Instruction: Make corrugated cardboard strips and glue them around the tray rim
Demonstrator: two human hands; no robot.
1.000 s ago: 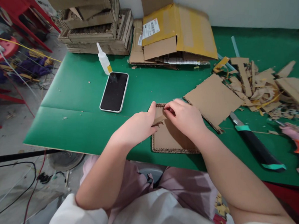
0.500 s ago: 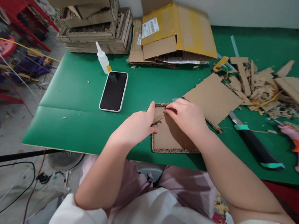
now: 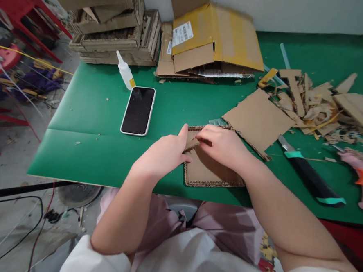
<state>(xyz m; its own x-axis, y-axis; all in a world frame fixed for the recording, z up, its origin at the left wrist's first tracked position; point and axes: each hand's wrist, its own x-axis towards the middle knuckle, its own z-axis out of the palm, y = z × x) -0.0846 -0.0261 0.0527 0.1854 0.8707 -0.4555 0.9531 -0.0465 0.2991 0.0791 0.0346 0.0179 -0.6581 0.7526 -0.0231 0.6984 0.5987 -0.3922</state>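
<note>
A square cardboard piece with a raised layered rim (image 3: 213, 169) lies near the table's front edge. My left hand (image 3: 169, 153) rests at its left side, with the thumb and a finger spread along the rim. Between my hands a small cardboard strip (image 3: 191, 145) lies slanted over the upper left part of the piece. The fingertips of my right hand (image 3: 225, 146) are pinched on the strip's right end. My left palm hides the strip's other end.
A phone (image 3: 138, 110) and a white bottle (image 3: 125, 72) lie to the left. Right of my hands are a flat cardboard sheet (image 3: 258, 121), a knife (image 3: 311, 174), a pink glue gun (image 3: 362, 173) and cardboard scraps (image 3: 318, 105). Behind stand stacked trays (image 3: 113, 37) and a yellow-taped box (image 3: 218, 35).
My right hand has moved slightly left and down, from the top rim to the small strip. More of the top rim shows. My left hand has hardly moved.
</note>
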